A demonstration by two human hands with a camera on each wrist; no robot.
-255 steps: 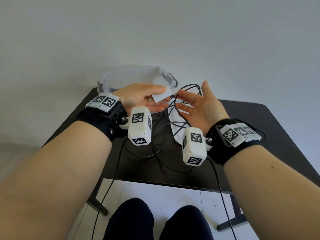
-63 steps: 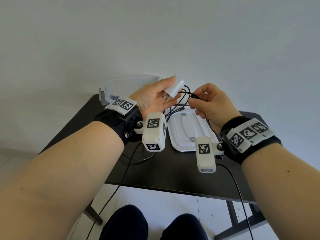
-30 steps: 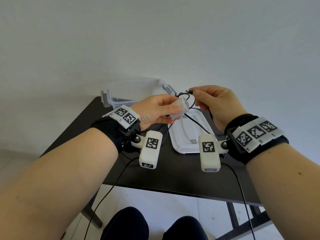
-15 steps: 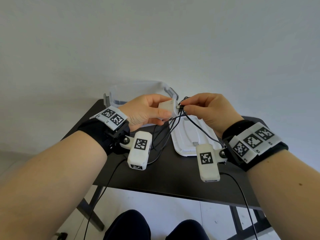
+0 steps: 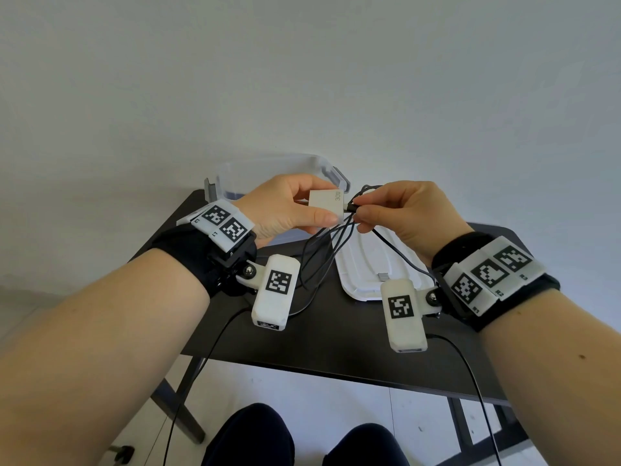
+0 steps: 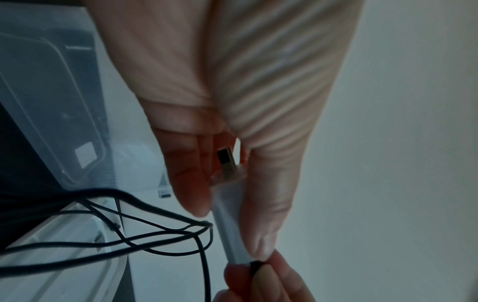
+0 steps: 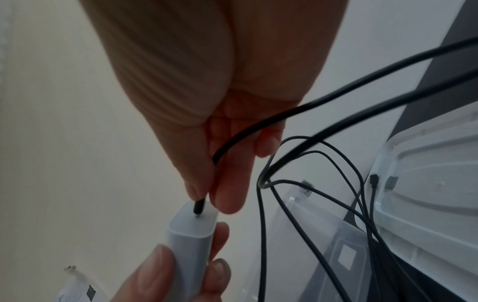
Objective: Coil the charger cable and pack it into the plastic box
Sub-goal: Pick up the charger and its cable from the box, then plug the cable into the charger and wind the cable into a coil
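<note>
**Plug held at the adapter port, both hands raised above the table**

My left hand grips the white charger adapter between thumb and fingers, its port face turned toward my right. My right hand pinches the black plug of the charger cable between thumb and forefinger; in the right wrist view the plug tip sits at the adapter's end face, though I cannot tell whether it is seated or partly out. The plug's long axis lies in line with the adapter's, running left to right between my hands. The rest of the cable hangs in loose loops beneath both hands, trailing down over the black table and the white lid, not yet a tidy coil. The clear plastic box stands open behind my left hand, nearer to it than to my right; I judge the packing would therefore go forward and leftward
</note>
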